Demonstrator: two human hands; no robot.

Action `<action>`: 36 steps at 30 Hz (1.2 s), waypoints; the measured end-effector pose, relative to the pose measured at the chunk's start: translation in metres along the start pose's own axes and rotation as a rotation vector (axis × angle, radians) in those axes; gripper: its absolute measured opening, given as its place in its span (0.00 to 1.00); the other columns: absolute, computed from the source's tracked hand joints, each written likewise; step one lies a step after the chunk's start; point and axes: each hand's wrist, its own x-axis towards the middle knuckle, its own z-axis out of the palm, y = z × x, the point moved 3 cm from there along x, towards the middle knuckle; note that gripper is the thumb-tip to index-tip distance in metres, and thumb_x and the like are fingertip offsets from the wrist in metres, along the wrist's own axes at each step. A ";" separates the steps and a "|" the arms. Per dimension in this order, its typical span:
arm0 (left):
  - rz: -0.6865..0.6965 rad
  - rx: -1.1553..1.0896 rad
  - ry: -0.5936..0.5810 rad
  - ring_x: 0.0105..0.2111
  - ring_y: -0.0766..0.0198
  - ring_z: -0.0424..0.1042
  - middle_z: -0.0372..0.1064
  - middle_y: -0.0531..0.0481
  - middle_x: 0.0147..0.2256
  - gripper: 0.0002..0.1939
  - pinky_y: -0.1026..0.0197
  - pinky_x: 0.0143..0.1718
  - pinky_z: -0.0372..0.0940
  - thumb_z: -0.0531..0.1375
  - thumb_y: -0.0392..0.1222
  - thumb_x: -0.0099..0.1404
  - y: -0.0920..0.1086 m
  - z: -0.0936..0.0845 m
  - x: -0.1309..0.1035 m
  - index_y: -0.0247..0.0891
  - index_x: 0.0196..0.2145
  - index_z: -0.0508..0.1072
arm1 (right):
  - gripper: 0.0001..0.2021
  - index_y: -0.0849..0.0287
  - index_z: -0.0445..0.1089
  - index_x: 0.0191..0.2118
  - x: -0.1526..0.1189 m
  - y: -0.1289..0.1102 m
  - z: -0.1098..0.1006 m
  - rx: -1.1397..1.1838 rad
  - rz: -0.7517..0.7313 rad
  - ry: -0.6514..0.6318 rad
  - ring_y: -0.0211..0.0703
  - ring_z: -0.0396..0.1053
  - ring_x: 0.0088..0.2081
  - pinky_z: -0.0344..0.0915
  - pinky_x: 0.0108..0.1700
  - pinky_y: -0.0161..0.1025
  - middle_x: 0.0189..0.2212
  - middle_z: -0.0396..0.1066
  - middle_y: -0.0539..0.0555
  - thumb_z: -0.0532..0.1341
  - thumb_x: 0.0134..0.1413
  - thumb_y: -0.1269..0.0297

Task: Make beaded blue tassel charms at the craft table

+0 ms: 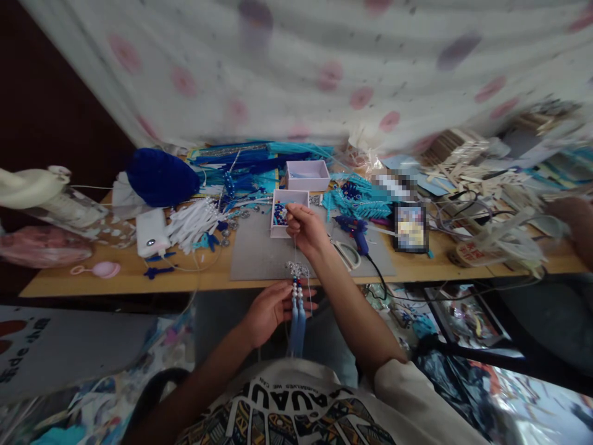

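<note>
You sit before a wooden table, which crosses the middle of the frame, and behind it hangs a spotted curtain. A gray mat lies at the centre and reaches to the front edge of the table; its surface shows left of your right hand. On the mat's right part, the blue glue gun and the scissors lie near your forearm. Your right hand is narrow, its fingertips pinched on a thin thread, in front of the white box with beads. Your left hand is loosely spread below the table's edge, and the beaded blue tassels, with their silver ornament, lie across its fingers, at lower centre.
</note>
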 end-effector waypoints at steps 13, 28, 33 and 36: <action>0.045 0.207 0.022 0.45 0.49 0.79 0.78 0.37 0.46 0.31 0.49 0.53 0.68 0.73 0.36 0.51 -0.006 0.000 0.002 0.34 0.52 0.71 | 0.09 0.62 0.72 0.27 0.001 -0.003 0.004 -0.014 -0.005 -0.008 0.25 0.51 0.17 0.45 0.17 0.25 0.18 0.65 0.44 0.73 0.42 0.67; -0.032 0.187 0.053 0.44 0.48 0.78 0.76 0.34 0.48 0.29 0.46 0.48 0.70 0.70 0.40 0.57 -0.013 -0.008 0.000 0.35 0.55 0.71 | 0.08 0.60 0.72 0.28 0.000 -0.006 0.009 -0.060 -0.013 -0.014 0.26 0.50 0.17 0.45 0.17 0.26 0.19 0.64 0.44 0.71 0.48 0.67; -0.051 0.121 0.053 0.42 0.49 0.79 0.78 0.35 0.46 0.25 0.47 0.48 0.70 0.68 0.45 0.60 -0.019 -0.015 0.001 0.33 0.53 0.73 | 0.06 0.61 0.72 0.28 0.003 -0.009 0.008 -0.027 -0.030 0.004 0.26 0.50 0.17 0.45 0.17 0.26 0.18 0.65 0.44 0.69 0.49 0.69; -0.075 0.062 0.046 0.41 0.48 0.79 0.78 0.33 0.44 0.23 0.48 0.45 0.71 0.62 0.51 0.67 -0.021 -0.019 0.002 0.31 0.52 0.74 | 0.06 0.61 0.71 0.27 0.007 -0.014 0.009 -0.031 -0.047 0.029 0.26 0.50 0.17 0.46 0.18 0.26 0.19 0.64 0.44 0.68 0.51 0.69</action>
